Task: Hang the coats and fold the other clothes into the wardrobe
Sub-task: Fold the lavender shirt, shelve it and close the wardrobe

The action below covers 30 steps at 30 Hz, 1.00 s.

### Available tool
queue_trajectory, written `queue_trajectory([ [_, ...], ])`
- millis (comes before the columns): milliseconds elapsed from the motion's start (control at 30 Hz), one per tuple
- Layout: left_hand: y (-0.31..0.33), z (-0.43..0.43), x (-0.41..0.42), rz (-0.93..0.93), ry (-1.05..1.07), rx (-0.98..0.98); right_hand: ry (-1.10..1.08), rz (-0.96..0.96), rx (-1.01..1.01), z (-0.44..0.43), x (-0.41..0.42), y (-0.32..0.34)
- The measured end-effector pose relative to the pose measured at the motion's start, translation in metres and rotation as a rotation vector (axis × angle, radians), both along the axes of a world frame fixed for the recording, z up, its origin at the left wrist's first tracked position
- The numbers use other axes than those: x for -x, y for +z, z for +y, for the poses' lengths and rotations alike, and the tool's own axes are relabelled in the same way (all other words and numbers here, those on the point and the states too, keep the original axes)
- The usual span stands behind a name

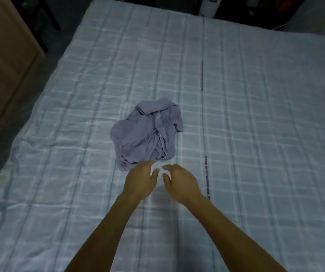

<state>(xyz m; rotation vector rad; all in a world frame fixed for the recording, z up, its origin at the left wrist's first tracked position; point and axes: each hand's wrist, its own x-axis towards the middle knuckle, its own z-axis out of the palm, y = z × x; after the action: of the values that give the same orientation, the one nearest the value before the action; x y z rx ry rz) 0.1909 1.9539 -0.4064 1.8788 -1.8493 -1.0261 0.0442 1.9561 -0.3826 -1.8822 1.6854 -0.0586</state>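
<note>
A crumpled lilac garment [146, 134] lies in a heap in the middle of the bed [256, 134], which is covered with a pale blue checked sheet. My left hand [141, 180] hovers just below the heap's near edge, fingers spread and curled downward, holding nothing. My right hand [181, 181] is beside it, a small gap between the two, fingers likewise apart and empty. Both forearms reach in from the bottom of the frame. Neither hand grips the cloth; the left fingertips are right at its hem.
A light wooden cabinet side [4, 65] stands along the bed's left edge. A white appliance [210, 5] and dark furniture sit beyond the far end of the bed. Dark floor [45, 55] shows between the cabinet and the bed.
</note>
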Motion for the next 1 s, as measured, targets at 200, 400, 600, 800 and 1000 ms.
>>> queue_trajectory([
  [200,-0.086,-0.077,-0.014,-0.204,-0.024,0.182,-0.111,0.012,0.052,-0.075,-0.013,-0.072],
  [400,-0.142,-0.113,-0.019,-0.387,-0.077,-0.044,-0.2,0.097,0.121,-0.142,-0.025,-0.132],
  [600,-0.155,-0.107,-0.003,-0.176,-0.047,-0.005,-0.267,0.027,0.018,-0.158,-0.02,-0.161],
  [800,-0.117,-0.143,-0.021,-0.121,-0.202,-0.204,-0.11,0.24,-0.049,-0.136,-0.003,-0.148],
  [1000,-0.131,-0.204,-0.005,-0.247,-0.045,0.226,0.101,0.251,-0.166,-0.099,0.008,-0.139],
])
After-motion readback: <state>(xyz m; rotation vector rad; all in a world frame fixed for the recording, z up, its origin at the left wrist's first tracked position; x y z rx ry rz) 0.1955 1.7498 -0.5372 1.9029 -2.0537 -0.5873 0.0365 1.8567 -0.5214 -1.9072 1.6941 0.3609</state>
